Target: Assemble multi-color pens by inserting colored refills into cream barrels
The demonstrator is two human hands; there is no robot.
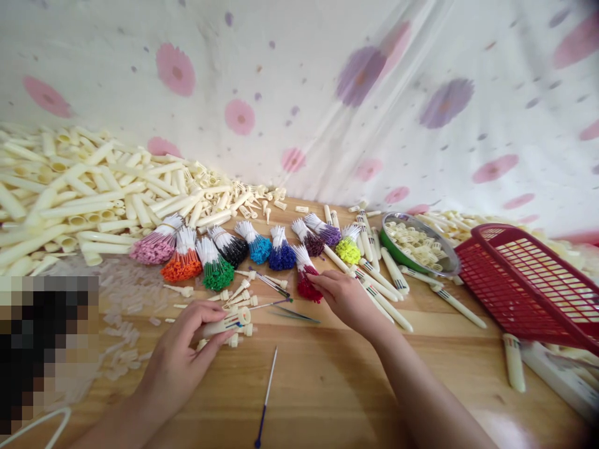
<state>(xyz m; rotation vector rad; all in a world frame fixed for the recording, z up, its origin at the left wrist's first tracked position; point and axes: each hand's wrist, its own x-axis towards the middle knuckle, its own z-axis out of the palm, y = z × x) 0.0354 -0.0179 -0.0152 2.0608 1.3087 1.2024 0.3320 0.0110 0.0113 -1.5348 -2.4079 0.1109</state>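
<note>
**Wooden worktop [327,380] strewn with pen parts**

Left hand [187,349] has its grip closed round a cream barrel [229,322], thumb beneath and fingers on top, the barrel lying almost flat just above the wood and pointing right; small cream caps [241,293] lie scattered just beyond it. Right hand [344,299] reaches left, palm down, its fingertips touching the red bundle [306,284] of refills; whether that grip has pinched one refill or only rests on the bundle cannot be told. Between the two hands lie a few thin loose refills [271,284]; nearer the person, well apart from both hands, lies one blue refill [266,399].

Behind the red bundle runs a row of other bundles, white ends up: pink [156,246], orange [183,263], green [216,271], black [231,248], light blue [257,246], dark blue [281,254], maroon [309,240], violet [328,232] and yellow [349,249]. Just right of the right hand lie several pens [388,305]; beyond them stands a green bowl [390,244] of small cream parts; beside it tilts a red basket [528,280]. At far left rises a heap [84,193] of cream barrels; a flowered cloth [327,93] hangs behind everything.
</note>
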